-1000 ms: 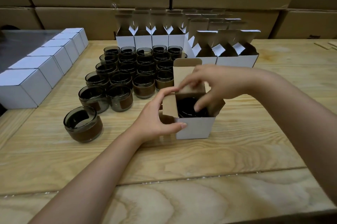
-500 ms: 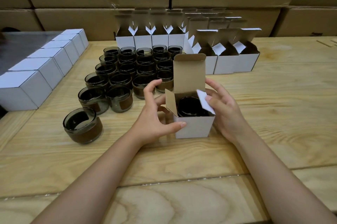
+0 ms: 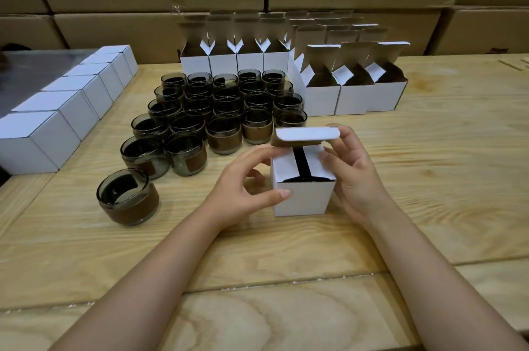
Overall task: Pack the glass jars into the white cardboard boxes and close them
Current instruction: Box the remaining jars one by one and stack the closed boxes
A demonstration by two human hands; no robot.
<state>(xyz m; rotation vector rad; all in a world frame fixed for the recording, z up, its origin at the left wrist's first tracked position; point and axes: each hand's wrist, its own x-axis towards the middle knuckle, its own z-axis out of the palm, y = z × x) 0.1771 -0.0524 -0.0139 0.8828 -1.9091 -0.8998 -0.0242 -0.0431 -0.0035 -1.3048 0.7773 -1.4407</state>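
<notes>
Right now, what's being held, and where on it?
The white box with a jar inside: left hand on its left side and folded flap, right hand on its right side and the top lid.

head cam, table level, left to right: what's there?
Row of closed white boxes → lone jar → left hand → box being closed → right hand.
</notes>
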